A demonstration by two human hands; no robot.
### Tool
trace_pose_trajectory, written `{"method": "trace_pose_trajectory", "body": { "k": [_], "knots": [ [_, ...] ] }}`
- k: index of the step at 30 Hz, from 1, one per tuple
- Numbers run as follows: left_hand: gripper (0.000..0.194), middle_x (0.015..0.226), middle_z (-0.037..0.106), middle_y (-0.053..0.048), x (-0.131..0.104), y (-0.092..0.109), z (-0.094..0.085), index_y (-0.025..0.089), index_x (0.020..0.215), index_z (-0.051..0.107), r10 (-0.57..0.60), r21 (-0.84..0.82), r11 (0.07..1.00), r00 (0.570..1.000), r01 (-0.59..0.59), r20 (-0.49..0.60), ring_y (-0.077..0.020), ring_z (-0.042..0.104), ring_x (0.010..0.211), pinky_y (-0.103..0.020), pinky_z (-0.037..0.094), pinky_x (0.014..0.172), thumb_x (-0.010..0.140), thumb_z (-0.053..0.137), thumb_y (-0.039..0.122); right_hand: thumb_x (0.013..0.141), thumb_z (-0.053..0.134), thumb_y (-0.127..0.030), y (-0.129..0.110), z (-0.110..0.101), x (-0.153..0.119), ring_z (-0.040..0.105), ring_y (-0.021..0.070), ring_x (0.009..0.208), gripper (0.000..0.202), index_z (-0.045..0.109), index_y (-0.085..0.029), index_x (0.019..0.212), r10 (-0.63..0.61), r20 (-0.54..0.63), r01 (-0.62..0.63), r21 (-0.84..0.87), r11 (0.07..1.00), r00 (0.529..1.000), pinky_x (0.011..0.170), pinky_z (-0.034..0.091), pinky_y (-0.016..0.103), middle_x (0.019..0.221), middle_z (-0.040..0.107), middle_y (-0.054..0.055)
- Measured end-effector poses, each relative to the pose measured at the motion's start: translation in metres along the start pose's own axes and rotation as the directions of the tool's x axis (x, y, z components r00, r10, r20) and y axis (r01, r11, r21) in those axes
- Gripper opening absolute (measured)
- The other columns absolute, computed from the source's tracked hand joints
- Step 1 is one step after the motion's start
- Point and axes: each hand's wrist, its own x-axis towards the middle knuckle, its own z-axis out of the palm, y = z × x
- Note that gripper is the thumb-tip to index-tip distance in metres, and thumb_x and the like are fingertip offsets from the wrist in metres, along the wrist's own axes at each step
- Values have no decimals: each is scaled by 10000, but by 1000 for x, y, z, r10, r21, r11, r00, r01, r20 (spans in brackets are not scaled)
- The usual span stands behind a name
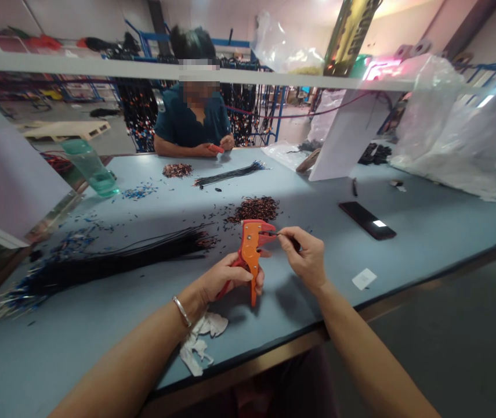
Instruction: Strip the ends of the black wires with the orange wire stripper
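Observation:
My left hand (230, 275) is wrapped round the handles of an orange and red wire stripper (251, 247), whose jaws point right. Pinched in the fingers of my right hand (304, 252) is a thin black wire (279, 234), its end at the stripper's jaws. Just behind the tool lies a pile of small black and copper-coloured pieces (257, 209). A long bundle of black wires (117, 264) stretches across the table to the left, with blue and white ends at its far left and copper-coloured ends near the tool.
A phone (367, 220) and a white label (364, 279) lie at right. Crumpled tissue (202, 339) is by my left wrist. Across the blue table (143, 342), a person (193, 122) holds a red tool near another wire bundle (230, 173). A green bottle (91, 168) stands at left.

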Motion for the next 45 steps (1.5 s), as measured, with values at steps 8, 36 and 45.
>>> {"method": "trace_pose_trajectory", "body": {
  "k": [8,36,45],
  "knots": [
    [440,800,623,-70,0,0,0,108,1156,571,10,44,999,1000,-11,10,-183,604,702,-362,487,714,740,654,227,866,537,-276,-1,-1,0,466,101,516,151,660,-200,826,-18,24,18,14,1000,1000,512,390,236,663,619,4],
    [330,773,613,-71,0,-1,0,101,1035,602,6,44,999,1000,-7,27,-171,590,690,-335,477,695,726,654,205,883,503,-224,-4,-1,-2,523,112,560,153,648,-200,840,-154,-6,152,-115,982,988,580,435,236,688,636,22],
    [217,728,595,-58,0,1,7,104,899,601,-1,75,997,1000,2,-22,-169,586,660,-319,479,653,726,666,218,884,511,-179,-3,-2,0,497,92,534,130,635,-187,845,-286,-32,278,-158,947,958,538,406,211,642,589,-3]
  ]
}}
